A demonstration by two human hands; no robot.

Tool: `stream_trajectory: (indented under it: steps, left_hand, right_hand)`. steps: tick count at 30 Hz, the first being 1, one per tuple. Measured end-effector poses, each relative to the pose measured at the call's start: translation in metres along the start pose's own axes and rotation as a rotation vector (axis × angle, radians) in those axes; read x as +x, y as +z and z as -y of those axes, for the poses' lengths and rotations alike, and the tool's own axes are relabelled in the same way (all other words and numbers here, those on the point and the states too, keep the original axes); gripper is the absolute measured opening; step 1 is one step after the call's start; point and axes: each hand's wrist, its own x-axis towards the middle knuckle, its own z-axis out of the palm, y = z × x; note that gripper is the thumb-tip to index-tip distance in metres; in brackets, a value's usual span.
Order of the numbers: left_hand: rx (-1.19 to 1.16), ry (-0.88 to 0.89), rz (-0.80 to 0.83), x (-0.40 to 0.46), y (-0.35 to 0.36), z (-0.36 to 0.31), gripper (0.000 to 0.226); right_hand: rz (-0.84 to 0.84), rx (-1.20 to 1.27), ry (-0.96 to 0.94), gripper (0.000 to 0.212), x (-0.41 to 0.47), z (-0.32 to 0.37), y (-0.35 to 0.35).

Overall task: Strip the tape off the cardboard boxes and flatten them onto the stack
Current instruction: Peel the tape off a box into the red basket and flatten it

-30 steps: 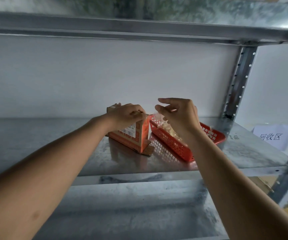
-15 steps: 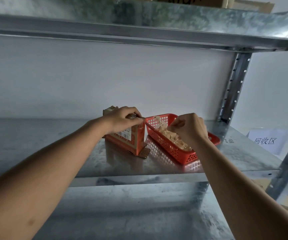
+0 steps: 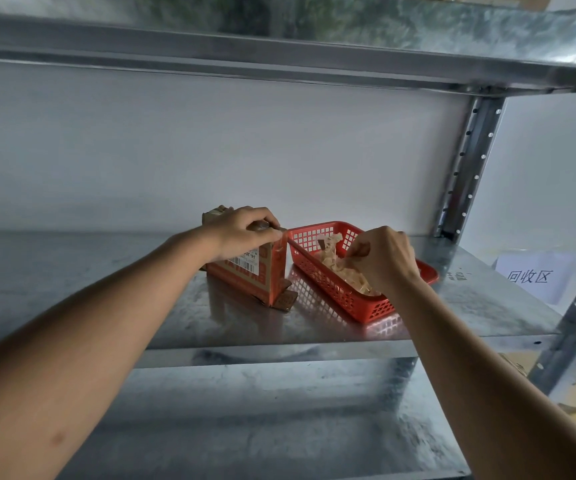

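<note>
Box (image 3: 262,275) stands upright on shelf (image 3: 470,306), gripped at top by left hand (image 3: 241,232). Tape scrap is pinched by right hand (image 3: 383,259) over basket (image 3: 328,285); sticky tape may cling to fingers, or box gets tipped.

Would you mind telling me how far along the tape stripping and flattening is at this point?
Done: a heap of stripped tape lies in the red basket. In hand: the right hand is over the basket with curled fingers, apparently dropping a strip, while the left hand grips the top of the orange cardboard box. Left: that box stands upright, not flattened, and no stack is in view.
</note>
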Motion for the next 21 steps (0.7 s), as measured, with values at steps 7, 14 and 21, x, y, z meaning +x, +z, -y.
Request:
stream_trajectory:
  steps: [7,14,21]
  left_hand:
    - [0.024,0.016,-0.013,0.007,0.002,0.006,0.034]
    - [0.086,0.059,0.002,0.010,0.008,0.009,0.057]
    - [0.185,0.060,-0.031,0.014,0.011,0.007,0.063]
  right_hand:
    - [0.108,-0.141,-0.114,0.009,0.007,-0.006,0.002]
    - [0.189,-0.103,-0.084,0.018,0.004,-0.017,-0.007]
    - [0.219,0.086,-0.029,0.014,-0.009,-0.029,-0.022]
